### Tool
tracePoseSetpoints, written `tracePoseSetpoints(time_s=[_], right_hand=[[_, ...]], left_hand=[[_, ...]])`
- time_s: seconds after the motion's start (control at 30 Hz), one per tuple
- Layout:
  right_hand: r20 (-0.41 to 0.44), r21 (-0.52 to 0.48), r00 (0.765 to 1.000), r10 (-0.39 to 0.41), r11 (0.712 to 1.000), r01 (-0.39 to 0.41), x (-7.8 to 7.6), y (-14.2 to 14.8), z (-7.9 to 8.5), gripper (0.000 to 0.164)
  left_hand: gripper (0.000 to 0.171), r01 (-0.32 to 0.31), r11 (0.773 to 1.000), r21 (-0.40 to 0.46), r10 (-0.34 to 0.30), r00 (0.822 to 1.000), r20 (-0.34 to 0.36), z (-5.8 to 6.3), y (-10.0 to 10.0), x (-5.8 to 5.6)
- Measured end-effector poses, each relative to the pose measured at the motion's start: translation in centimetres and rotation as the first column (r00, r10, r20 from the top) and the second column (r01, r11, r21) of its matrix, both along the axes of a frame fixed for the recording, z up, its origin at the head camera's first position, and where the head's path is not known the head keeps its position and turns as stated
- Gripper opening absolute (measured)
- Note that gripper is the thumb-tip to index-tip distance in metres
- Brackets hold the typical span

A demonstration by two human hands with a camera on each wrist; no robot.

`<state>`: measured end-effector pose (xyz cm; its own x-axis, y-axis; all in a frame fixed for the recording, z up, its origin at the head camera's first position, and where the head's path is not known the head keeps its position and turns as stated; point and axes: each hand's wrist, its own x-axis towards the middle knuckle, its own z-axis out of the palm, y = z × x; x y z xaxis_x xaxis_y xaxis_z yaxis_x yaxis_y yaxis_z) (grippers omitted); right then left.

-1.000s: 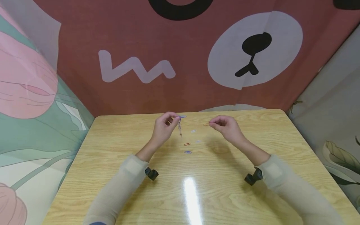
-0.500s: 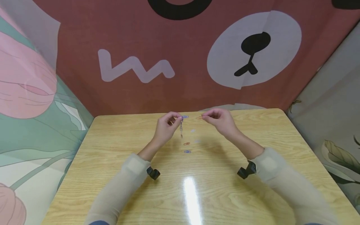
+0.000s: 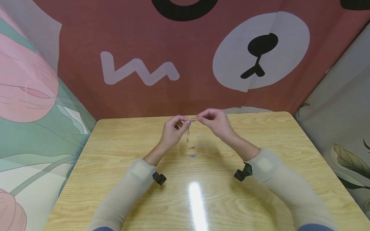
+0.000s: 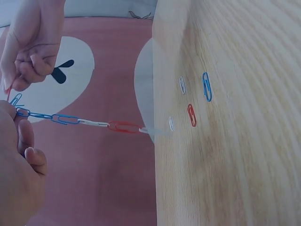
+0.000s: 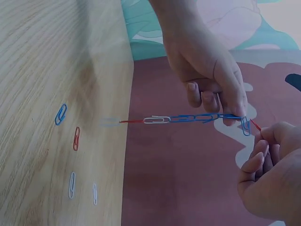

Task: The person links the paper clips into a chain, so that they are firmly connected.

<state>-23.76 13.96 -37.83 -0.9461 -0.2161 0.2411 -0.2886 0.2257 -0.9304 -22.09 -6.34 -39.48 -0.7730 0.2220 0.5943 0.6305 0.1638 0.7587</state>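
Note:
Between thumb and fingertips, my left hand (image 3: pixel 173 132) pinches the top of a paper clip chain (image 5: pixel 156 120). The chain hangs down in blue, white and red links; its lowest pale link is blurred in the wrist views. A blue paper clip (image 5: pixel 246 127) at the top sticks out past the left fingertips. My right hand (image 3: pixel 218 125) pinches a red paper clip (image 5: pixel 255 125), whose free end is close to that blue clip. Whether the two clips touch, I cannot tell. The right fingers cover part of the red clip.
On the wooden table (image 3: pixel 115 144), below the hands, lie a loose blue clip (image 4: pixel 207 86), a red clip (image 4: pixel 192 115) and two white clips (image 4: pixel 182 85). A reddish-brown printed cloth (image 3: pixel 138 99) hangs behind the table's far edge.
My right hand has moved left and slightly up with the red paper clip, bringing it up to the left hand. The left hand has shifted slightly right with the chain.

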Motion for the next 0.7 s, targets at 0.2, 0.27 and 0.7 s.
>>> tracePoseSetpoints(time_s=[0.2,0.27,0.7], right_hand=[[-0.005,-0.009,1.0,-0.004,1.0,0.004,0.12,-0.53,-0.06,0.012],[-0.017,0.004,1.0,-0.017,1.0,0.017,0.15,-0.58,-0.11,0.012],[-0.043,0.046,0.997,-0.065,0.997,0.067,-0.03,-0.02,-0.5,0.011]], left_hand=[[0.006,-0.005,1.0,0.003,0.005,1.0,0.006,0.07,0.02,0.1],[0.006,-0.01,1.0,0.002,0.01,1.0,0.01,0.09,0.04,0.11],[0.004,-0.046,0.999,0.022,0.046,0.999,-0.021,0.13,-0.07,-0.08]])
